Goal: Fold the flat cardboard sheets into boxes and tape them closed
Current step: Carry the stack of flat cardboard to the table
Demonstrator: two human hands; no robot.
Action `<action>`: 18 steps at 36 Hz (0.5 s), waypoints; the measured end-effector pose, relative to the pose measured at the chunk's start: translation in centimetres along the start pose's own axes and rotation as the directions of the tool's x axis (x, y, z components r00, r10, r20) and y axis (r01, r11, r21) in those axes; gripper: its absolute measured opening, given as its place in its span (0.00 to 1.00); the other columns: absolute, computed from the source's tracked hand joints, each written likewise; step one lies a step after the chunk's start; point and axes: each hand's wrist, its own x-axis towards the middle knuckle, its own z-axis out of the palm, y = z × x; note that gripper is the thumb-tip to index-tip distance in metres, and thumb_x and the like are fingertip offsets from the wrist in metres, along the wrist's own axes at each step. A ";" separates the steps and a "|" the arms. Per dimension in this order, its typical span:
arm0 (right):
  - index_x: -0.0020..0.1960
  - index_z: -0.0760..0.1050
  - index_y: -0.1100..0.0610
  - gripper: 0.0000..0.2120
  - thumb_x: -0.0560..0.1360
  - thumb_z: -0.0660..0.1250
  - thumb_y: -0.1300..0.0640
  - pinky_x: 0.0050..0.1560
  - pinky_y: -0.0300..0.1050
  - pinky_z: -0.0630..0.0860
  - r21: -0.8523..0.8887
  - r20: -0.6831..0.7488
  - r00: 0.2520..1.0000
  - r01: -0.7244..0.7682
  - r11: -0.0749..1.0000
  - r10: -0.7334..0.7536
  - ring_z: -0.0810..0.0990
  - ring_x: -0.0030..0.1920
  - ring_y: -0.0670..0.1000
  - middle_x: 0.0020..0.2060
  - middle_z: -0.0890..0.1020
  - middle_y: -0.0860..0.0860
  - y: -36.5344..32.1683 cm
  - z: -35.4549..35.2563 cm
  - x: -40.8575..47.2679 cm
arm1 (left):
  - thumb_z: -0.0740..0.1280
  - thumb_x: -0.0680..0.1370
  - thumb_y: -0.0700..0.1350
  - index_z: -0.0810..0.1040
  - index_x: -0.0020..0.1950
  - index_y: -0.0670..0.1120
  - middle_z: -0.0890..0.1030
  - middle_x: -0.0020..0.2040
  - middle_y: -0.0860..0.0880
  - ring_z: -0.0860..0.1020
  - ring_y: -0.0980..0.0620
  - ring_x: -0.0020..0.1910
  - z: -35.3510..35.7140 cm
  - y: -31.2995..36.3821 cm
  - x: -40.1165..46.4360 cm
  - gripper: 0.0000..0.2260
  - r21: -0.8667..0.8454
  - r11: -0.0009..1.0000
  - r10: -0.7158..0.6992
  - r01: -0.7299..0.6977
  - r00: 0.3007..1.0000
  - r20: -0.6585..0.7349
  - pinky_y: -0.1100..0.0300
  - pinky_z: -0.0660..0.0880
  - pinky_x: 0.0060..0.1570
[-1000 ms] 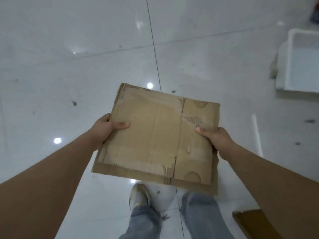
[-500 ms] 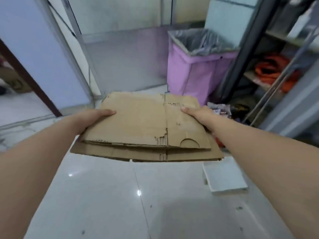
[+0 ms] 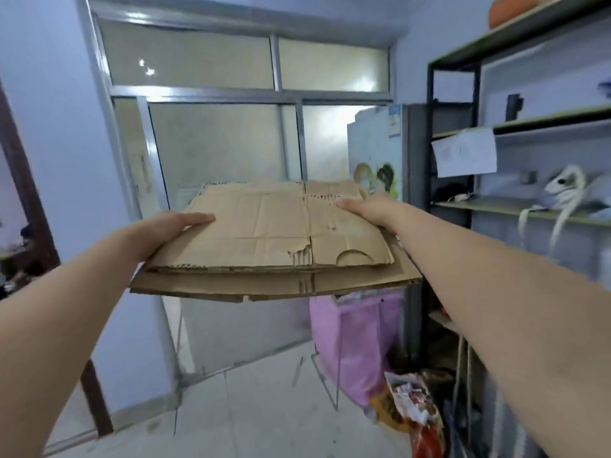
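before frosted glass doors point(image 3: 218, 153), both arms outstretched — left grip point(image 3: 165, 228) and right grip point(image 3: 367, 208) holding flat cardboard sheets point(image 3: 264, 226).

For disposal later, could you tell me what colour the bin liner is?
Pink bin liner, head view.

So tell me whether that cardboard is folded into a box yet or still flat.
Still flat. The cardboard sheets lie stacked, unfolded, held level between the left hand and right hand.
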 end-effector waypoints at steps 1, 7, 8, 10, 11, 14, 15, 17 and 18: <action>0.64 0.71 0.55 0.30 0.69 0.70 0.39 0.55 0.45 0.73 -0.012 -0.009 1.000 0.004 1.000 -0.004 0.77 0.54 0.54 0.58 0.77 0.53 -1.0 -0.9 -0.7 | 0.69 0.73 0.57 0.77 0.46 0.41 0.81 0.28 0.46 0.79 0.48 0.27 -0.5 1.1 -0.7 0.18 0.000 1.000 -0.002 0.002 1.000 0.012 0.57 0.75 0.33; 0.74 0.58 0.59 0.45 0.68 0.68 0.34 0.62 0.51 0.70 -0.141 -0.146 0.987 -0.094 0.986 0.073 0.71 0.64 0.59 0.68 0.69 0.56 -5.3 -5.3 -5.9 | 0.71 0.69 0.60 0.80 0.53 0.41 0.83 0.37 0.44 0.80 0.46 0.31 -2.5 5.2 -3.4 0.25 0.047 0.994 0.093 -0.097 0.992 0.087 0.57 0.76 0.35; 0.74 0.58 0.59 0.45 0.68 0.68 0.34 0.59 0.50 0.70 -0.158 -0.169 0.982 -0.112 0.981 0.085 0.72 0.64 0.59 0.68 0.69 0.57 -5.7 -6.0 -6.7 | 0.71 0.69 0.61 0.80 0.53 0.41 0.83 0.37 0.44 0.80 0.46 0.31 -2.5 5.7 -3.9 0.25 0.050 0.993 0.105 -0.111 0.989 0.104 0.57 0.75 0.36; 0.73 0.59 0.60 0.45 0.68 0.68 0.34 0.56 0.50 0.69 -0.187 -0.223 0.969 -0.150 0.971 0.107 0.71 0.64 0.59 0.68 0.69 0.58 -6.7 -7.2 -8.7 | 0.70 0.71 0.61 0.80 0.52 0.42 0.83 0.36 0.44 0.80 0.47 0.29 -2.3 6.6 -4.9 0.23 0.056 0.989 0.127 -0.137 0.981 0.149 0.57 0.75 0.36; 0.73 0.59 0.60 0.45 0.68 0.68 0.35 0.57 0.50 0.69 -0.197 -0.255 0.960 -0.171 0.965 0.118 0.71 0.64 0.60 0.69 0.68 0.58 -7.1 -7.6 -9.9 | 0.68 0.72 0.60 0.80 0.52 0.42 0.82 0.34 0.44 0.80 0.48 0.27 -2.1 7.1 -5.4 0.22 0.056 0.988 0.133 -0.145 0.976 0.172 0.58 0.75 0.34; 0.74 0.58 0.62 0.43 0.70 0.68 0.37 0.62 0.52 0.68 -0.237 -0.348 0.926 -0.240 0.942 0.148 0.70 0.66 0.61 0.70 0.67 0.60 -8.0 -9.1 -13.5 | 0.67 0.73 0.61 0.80 0.54 0.42 0.82 0.36 0.44 0.79 0.48 0.28 -1.3 8.1 -6.7 0.23 0.049 0.983 0.156 -0.176 0.947 0.282 0.60 0.75 0.33; 0.74 0.58 0.62 0.43 0.71 0.67 0.37 0.63 0.52 0.67 -0.253 -0.375 0.913 -0.267 0.930 0.160 0.69 0.66 0.61 0.70 0.66 0.60 -8.3 -9.5 -15.0 | 0.67 0.72 0.61 0.80 0.56 0.41 0.82 0.38 0.43 0.79 0.47 0.30 -0.9 8.4 -7.1 0.25 0.062 0.979 0.165 -0.194 0.934 0.317 0.59 0.76 0.35; 0.74 0.58 0.62 0.41 0.72 0.65 0.37 0.64 0.51 0.66 -0.282 -0.436 0.880 -0.335 0.899 0.192 0.67 0.68 0.61 0.72 0.65 0.60 -8.7 -10.4 -17.8 | 0.69 0.71 0.61 0.80 0.57 0.41 0.82 0.41 0.42 0.79 0.45 0.35 0.0 8.9 -7.9 0.26 0.064 0.971 0.198 -0.233 0.920 0.339 0.57 0.76 0.39; 0.74 0.59 0.61 0.40 0.72 0.65 0.37 0.64 0.51 0.65 -0.295 -0.470 0.859 -0.371 0.880 0.205 0.66 0.69 0.61 0.72 0.64 0.59 -8.8 -10.8 -19.4 | 0.69 0.71 0.60 0.79 0.56 0.41 0.82 0.42 0.42 0.80 0.45 0.36 0.6 9.0 -8.6 0.25 0.057 0.964 0.226 -0.261 0.910 0.347 0.57 0.76 0.40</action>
